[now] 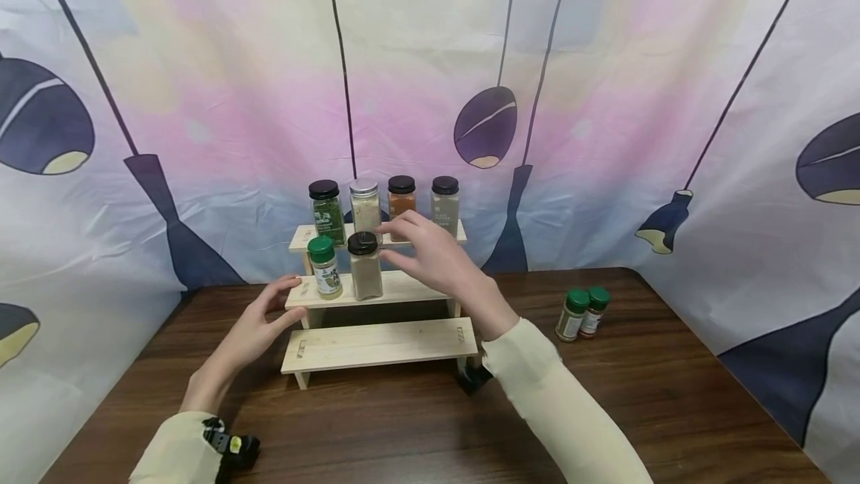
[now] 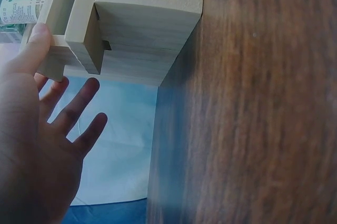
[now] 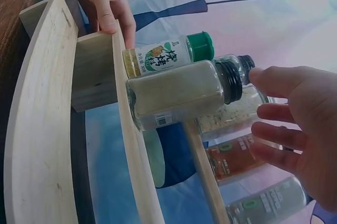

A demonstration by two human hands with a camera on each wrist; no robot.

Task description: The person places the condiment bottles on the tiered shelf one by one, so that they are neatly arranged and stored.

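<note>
A three-step wooden rack stands on the table. My left hand holds the left end of its middle step, thumb at the front and index finger towards the back; the other fingers spread loosely in the left wrist view. On that step stand a green-capped seasoning bottle and, beside it, a black-capped glass jar of pale powder. My right hand hovers just right of this jar's cap, fingers apart and holding nothing. In the right wrist view, the thumb is close to the black cap.
Along the top step stand a jar of green herbs, a silver-capped jar, an orange spice jar and a grey jar. Two green-capped bottles stand right on the table. A printed cloth hangs behind.
</note>
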